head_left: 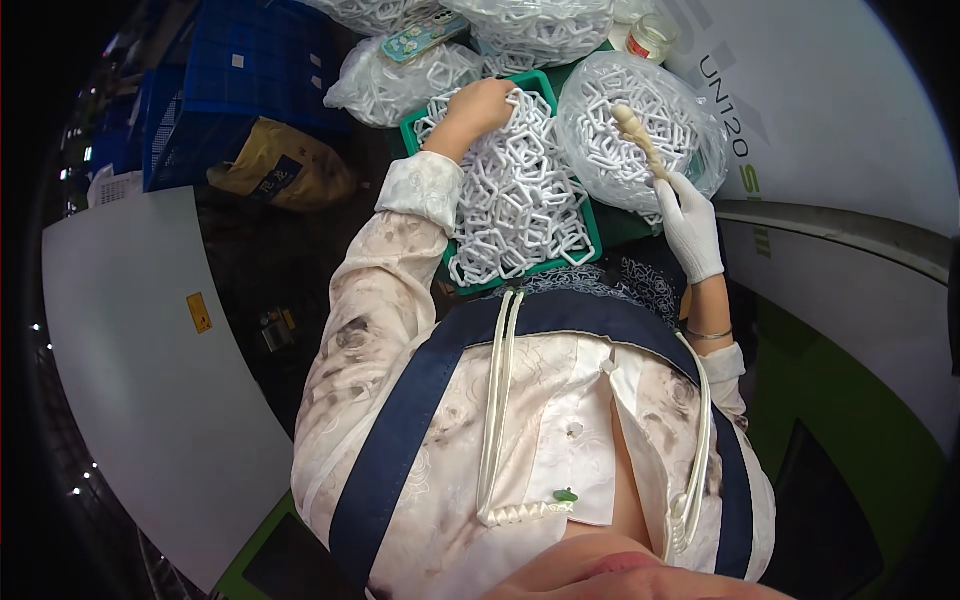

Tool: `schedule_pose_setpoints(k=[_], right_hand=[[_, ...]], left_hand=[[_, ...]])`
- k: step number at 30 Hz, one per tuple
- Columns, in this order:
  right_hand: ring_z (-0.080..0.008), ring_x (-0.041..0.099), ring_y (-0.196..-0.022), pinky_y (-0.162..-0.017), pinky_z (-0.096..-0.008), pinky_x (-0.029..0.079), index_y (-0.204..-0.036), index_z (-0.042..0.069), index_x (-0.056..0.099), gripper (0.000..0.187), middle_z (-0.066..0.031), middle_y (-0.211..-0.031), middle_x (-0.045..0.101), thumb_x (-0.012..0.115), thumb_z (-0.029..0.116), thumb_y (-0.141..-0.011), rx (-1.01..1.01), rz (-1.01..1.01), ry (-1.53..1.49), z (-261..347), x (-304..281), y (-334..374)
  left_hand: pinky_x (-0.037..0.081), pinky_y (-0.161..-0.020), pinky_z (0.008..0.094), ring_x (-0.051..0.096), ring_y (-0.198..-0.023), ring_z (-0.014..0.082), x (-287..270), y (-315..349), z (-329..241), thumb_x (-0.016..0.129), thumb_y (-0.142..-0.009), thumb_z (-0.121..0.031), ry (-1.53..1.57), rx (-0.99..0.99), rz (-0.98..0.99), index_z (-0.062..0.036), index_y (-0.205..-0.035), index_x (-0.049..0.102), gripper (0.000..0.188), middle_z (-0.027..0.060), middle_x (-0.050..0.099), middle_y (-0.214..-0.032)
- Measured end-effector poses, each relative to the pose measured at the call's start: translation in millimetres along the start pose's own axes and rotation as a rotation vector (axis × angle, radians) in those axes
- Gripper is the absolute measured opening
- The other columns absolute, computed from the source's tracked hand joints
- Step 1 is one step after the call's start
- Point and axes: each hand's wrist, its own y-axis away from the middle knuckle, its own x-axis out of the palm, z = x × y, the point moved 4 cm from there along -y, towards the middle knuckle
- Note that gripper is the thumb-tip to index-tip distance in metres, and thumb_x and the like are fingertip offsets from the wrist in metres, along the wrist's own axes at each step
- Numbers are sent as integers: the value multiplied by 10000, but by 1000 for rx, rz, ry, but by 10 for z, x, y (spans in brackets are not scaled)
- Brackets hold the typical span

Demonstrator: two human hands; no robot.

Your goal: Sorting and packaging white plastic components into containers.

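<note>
A green tray (597,238) heaped with white plastic chain links (520,205) lies in front of my body. At its far end my bare left hand (483,106) rests on the heap, its fingers curled in among the links; the fingertips are partly hidden. My right hand (692,228), in a white glove, is at the right of the tray. Its fingers close on the near end of a beige, knobbly stick with a rounded tip (640,137). The stick points away from me, above a clear plastic bag (712,150) full of similar white links.
More clear bags of links (400,85) stand behind the tray, with a patterned light-blue packet (424,37) on one. A glass jar (650,38) sits at the far right. Blue crates (250,80) and a brown paper sack (285,165) are left. A pale machine housing (850,110) borders the right.
</note>
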Motion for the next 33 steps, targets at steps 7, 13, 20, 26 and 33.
schedule_pose_setpoints(k=[7, 13, 20, 26, 33], right_hand=[[-155, 655, -881, -828, -299, 488, -1167, -6, 661, 303, -128, -944, 723, 552, 211, -985, -35, 4, -1, -37, 41, -17], [-133, 632, -887, -829, -284, 481, -1162, -14, 660, 293, -98, -940, 708, 523, 194, -1008, -19, 33, -71, 3, 127, 32], [-175, 587, -815, -770, -311, 465, -1152, -1, 616, 257, -113, -912, 635, 446, 158, -1042, -192, 41, -140, 616, 597, 130], [-99, 470, -748, -713, -259, 425, -1148, -13, 576, 225, -18, -860, 535, 497, 160, -1028, -86, -21, -296, 208, 592, 202], [-81, 442, -665, -622, -265, 417, -1100, -5, 525, 282, -1, -792, 504, 672, 150, -916, -212, -71, -432, 628, 404, 22]], left_hand=[[517, -853, 449, 660, -939, 362, 12, -1, -36, 683, -803, -220, 43, 240, -126, -119, -972, 733, 203, 135, 700, -1013], [506, -829, 408, 635, -965, 357, -292, 436, -166, 648, -807, -89, 595, 17, -196, -22, -1002, 657, 206, 175, 649, -1046], [483, -830, 385, 595, -935, 349, -317, 901, -1062, 513, -866, 33, 649, 219, -544, 12, -1070, 586, 217, 183, 563, -976], [451, -926, 288, 591, -1003, 127, -220, 951, -1167, 414, -1051, -59, 1633, 39, -448, -39, -1181, 540, 183, 39, 618, -1132], [458, -946, 301, 594, -1030, 134, 135, 1124, -1664, 460, -1034, -78, 2093, -167, -28, -55, -1253, 552, 239, 47, 623, -1146]])
